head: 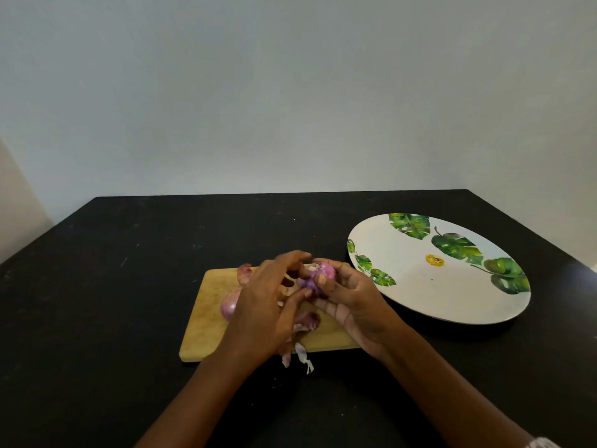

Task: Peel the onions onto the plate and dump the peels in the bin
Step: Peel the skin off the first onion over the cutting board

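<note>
Black table (129, 286) across the lower frame, pale wooden cutting board (206, 305) at centre, white round leaf-print plate (420, 286) just right of it. Over the board, the right hand (355, 302) grips a round purple onion (319, 273), with the left hand (261, 305) pinching it too.

The onion (318, 275) is purple; the plate (403, 286) is white with green leaves; the board (206, 315) is tan; the table (129, 286) is black.

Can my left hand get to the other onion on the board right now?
Probably yes. The other onion lies on the cutting board right beside the left hand, nothing between. That hand must first release the held onion, gripped with the right hand.
</note>
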`<state>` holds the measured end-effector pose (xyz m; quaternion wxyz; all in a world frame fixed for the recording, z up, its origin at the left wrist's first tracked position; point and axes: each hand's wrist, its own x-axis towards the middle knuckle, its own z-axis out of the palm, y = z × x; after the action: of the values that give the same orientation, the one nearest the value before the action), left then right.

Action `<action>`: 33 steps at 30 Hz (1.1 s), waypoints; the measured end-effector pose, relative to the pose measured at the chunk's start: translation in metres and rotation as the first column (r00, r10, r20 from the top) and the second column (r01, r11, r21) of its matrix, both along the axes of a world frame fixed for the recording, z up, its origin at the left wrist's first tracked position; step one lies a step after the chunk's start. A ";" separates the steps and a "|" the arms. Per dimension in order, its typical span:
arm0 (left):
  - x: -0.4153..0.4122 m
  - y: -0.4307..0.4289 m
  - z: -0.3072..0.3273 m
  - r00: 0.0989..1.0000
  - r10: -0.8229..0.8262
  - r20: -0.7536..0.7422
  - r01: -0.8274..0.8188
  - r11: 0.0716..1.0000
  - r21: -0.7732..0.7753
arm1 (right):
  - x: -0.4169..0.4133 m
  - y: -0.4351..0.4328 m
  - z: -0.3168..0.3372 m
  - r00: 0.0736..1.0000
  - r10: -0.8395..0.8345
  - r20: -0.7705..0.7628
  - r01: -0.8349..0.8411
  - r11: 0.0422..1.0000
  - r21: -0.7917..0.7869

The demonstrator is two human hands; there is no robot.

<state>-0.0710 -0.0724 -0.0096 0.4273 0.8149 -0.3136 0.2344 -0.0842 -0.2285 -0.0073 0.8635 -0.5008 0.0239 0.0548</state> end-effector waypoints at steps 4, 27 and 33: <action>0.000 -0.001 0.002 0.990 0.005 -0.139 -0.016 0.997 -0.078 | 0.002 0.000 -0.002 1.000 0.019 -0.009 -0.019 0.997 -0.073; -0.010 -0.011 -0.007 0.976 -0.020 0.218 -0.021 0.982 0.186 | 0.000 0.011 0.008 0.976 -0.054 -0.211 0.033 0.994 -0.103; -0.009 -0.012 -0.011 0.972 -0.044 0.232 -0.003 0.980 0.200 | 0.005 0.003 0.008 0.963 -0.123 -0.241 0.140 0.988 0.057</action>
<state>-0.0796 -0.0844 -0.0201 0.3058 0.8169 -0.3922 0.2921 -0.0795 -0.2259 0.0004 0.8740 -0.4559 0.1579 0.0575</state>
